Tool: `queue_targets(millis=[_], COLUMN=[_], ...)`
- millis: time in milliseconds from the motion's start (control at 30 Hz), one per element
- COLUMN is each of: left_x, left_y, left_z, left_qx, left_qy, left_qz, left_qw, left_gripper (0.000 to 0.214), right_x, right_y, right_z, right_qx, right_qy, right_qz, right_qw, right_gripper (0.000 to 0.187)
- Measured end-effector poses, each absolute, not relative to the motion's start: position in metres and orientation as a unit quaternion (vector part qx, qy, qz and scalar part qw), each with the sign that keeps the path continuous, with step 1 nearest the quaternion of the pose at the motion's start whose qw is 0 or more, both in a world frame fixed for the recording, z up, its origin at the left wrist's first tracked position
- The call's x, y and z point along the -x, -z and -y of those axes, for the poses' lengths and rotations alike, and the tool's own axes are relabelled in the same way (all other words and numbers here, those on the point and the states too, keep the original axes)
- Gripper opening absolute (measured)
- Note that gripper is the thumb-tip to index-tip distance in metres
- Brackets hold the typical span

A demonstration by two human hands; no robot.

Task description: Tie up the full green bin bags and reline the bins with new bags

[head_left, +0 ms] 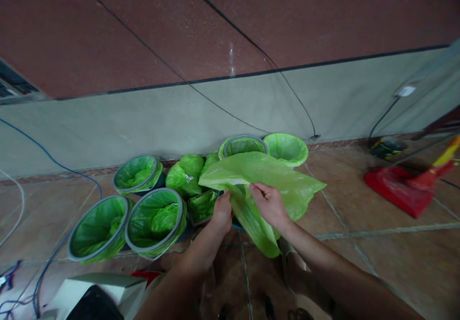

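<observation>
A light green plastic bag hangs spread out between both my hands above the tiled floor. My left hand grips its lower left part with closed fingers. My right hand pinches its upper edge near the middle. Just behind and to the left stand several round bins lined with green bags, and a tied full green bag lies among them. Part of a bin under the held bag is hidden.
A grey wall runs behind the bins, with black and blue cables on it. A red dustpan with a broom lies at the right. A white box sits at the lower left by loose cables.
</observation>
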State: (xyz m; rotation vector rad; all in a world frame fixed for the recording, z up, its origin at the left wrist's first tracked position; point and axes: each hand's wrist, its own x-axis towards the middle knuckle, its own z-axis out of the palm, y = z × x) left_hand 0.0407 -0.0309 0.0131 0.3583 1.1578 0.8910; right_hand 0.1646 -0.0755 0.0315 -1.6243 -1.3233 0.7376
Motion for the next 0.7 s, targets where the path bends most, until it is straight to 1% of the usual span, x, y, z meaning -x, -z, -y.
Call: queue_targets(millis=[33,100,233,300,433,567,600,700], left_x=[-0.042,-0.043,-0.045,-0.044,-0.039,-0.034,-0.034,-0.035], left_y=[-0.013,-0.012,-0.011,-0.011,-0.018,-0.027,-0.028,-0.024], left_z=[0.032,0.034,0.035,0.034,0.030,0.030,0.030,0.030], left_qx=[-0.189,-0.239,-0.274,-0.262,-0.208,-0.170,-0.165,-0.188], left_qy=[-0.403,-0.394,-0.412,-0.421,-0.416,-0.423,-0.432,-0.492], left_qz=[-0.528,-0.528,-0.534,-0.541,-0.537,-0.495,-0.485,-0.471], left_qw=[0.724,0.714,0.686,0.679,0.704,0.740,0.742,0.708], left_gripper=[0.010,0.009,0.009,0.005,0.021,0.039,0.040,0.023], right_x=[-0.165,-0.162,-0.156,-0.157,-0.158,-0.152,-0.149,-0.144], right_y=[-0.031,-0.029,-0.030,-0.032,-0.034,-0.026,-0.024,-0.023], right_z=[0.076,0.078,0.085,0.086,0.085,0.086,0.087,0.090], right_qx=[0.649,0.638,0.654,0.672,0.686,0.682,0.679,0.655], right_qy=[-0.308,-0.309,-0.226,-0.190,-0.158,-0.156,-0.160,-0.179], right_qz=[0.538,0.579,0.665,0.674,0.685,0.701,0.705,0.723], right_qw=[0.441,0.404,0.282,0.242,0.188,0.140,0.130,0.123], right_gripper=[0.042,0.041,0.040,0.040,0.038,0.034,0.033,0.032])
